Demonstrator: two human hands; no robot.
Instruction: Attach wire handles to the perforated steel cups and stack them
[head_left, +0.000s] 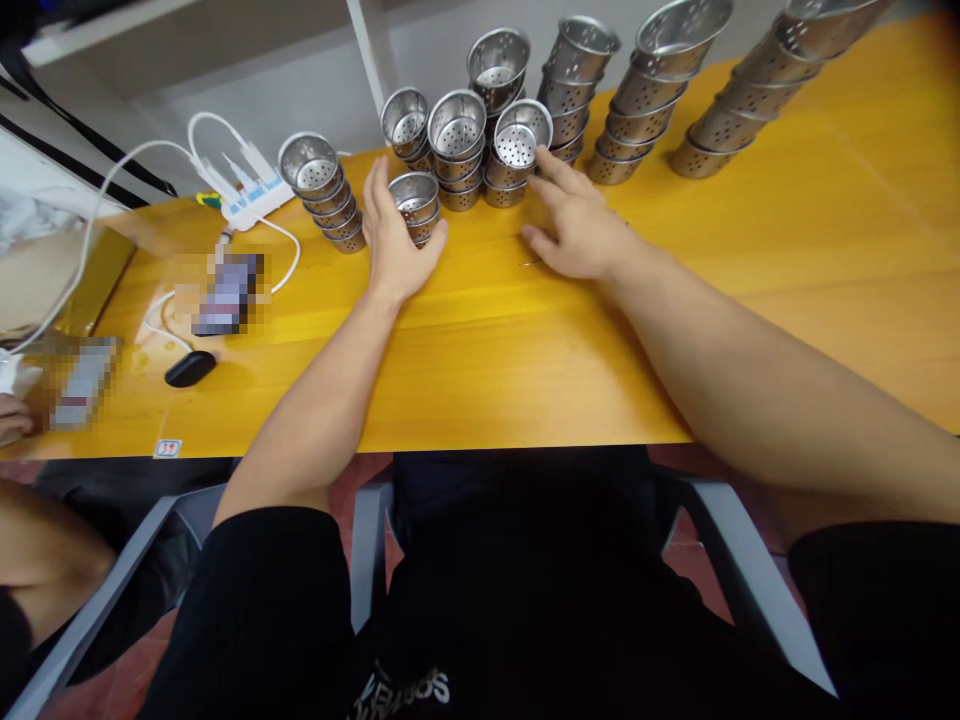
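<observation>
My left hand (394, 250) is open, its fingers reaching along the left side of a short stack of perforated metal cups (421, 205) and its thumb in front of it. Whether the palm touches the cups I cannot tell. My right hand (574, 220) is also open, with its fingertips at the right side of another stack of perforated cups (506, 175). Contact there is hard to make out. Between the hands stands a further cup stack (459, 170). Under my right thumb a thin, wire-like thing (531, 263) shows on the table.
Taller cup stacks (637, 110) line the table's back; one (720, 130) leans at the right. Left of my hand are a cup stack (330, 200), a white power strip (259, 195) with cables, a blurred phone (229, 295) and a black oval object (190, 369). Another person's hand (13, 418) is at far left.
</observation>
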